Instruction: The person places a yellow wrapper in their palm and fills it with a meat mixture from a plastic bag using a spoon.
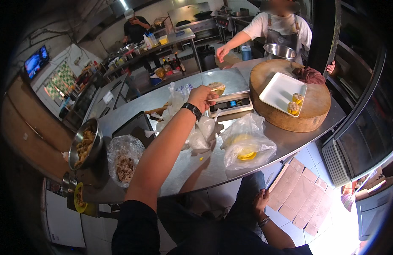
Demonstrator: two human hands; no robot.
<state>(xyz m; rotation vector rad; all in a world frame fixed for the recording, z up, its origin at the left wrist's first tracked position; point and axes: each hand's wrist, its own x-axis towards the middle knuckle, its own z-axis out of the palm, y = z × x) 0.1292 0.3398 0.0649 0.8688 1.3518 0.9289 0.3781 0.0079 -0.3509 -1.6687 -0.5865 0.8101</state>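
Note:
My left hand [201, 98] reaches over the steel table to a digital kitchen scale [231, 105]. Its fingers are curled beside a yellow wrapper with pale meat filling [217, 88] at the edge of the metal weighing pan [226, 78]. Whether they grip it is hidden. Low by my right knee, my right hand [261, 201] holds a slim knife-like tool [269, 179], blade upward. Two filled yellow dumplings [295, 103] stand on a white tray [277, 89]. A clear bag holds round yellow wrappers [246, 155]. Minced filling [125, 168] sits in a plastic-lined container at the left.
Knotted plastic bags [198, 138] lie beneath my left forearm. The tray rests on a thick round wooden chopping block [292, 124]. A steel bowl of food pieces [99, 137] stands at the left edge. Across the table, a co-worker [279, 30] extends an arm; another person [136, 27] is further back.

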